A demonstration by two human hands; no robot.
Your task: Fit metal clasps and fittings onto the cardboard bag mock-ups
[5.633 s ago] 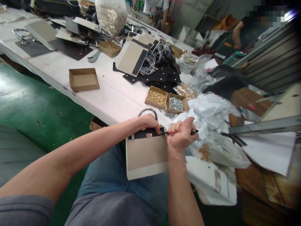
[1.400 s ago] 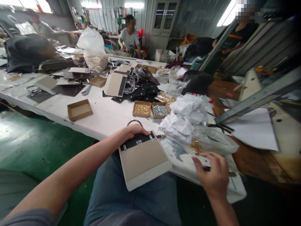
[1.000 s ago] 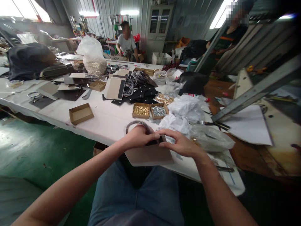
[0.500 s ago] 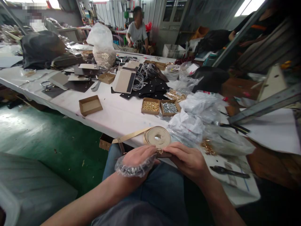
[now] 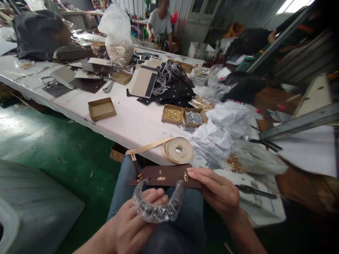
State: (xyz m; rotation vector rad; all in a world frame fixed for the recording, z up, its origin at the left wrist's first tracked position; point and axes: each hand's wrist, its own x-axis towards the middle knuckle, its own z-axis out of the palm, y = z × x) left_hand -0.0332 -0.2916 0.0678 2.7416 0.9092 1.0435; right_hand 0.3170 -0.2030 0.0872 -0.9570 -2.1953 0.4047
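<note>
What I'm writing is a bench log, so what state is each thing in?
Brown panel: gold fittings attached, right end gripped by right hand
Handle: plastic-wrapped, curved, left hand at it
Tan strap: coiled, one end unrolled
Front-left cardboard box: open
Gold-piece box: open, filled
Silver-piece box: open, filled
Tall plastic bag: standing, partly filled
White plastic bags: crumpled
Dark tool: lying down
</note>
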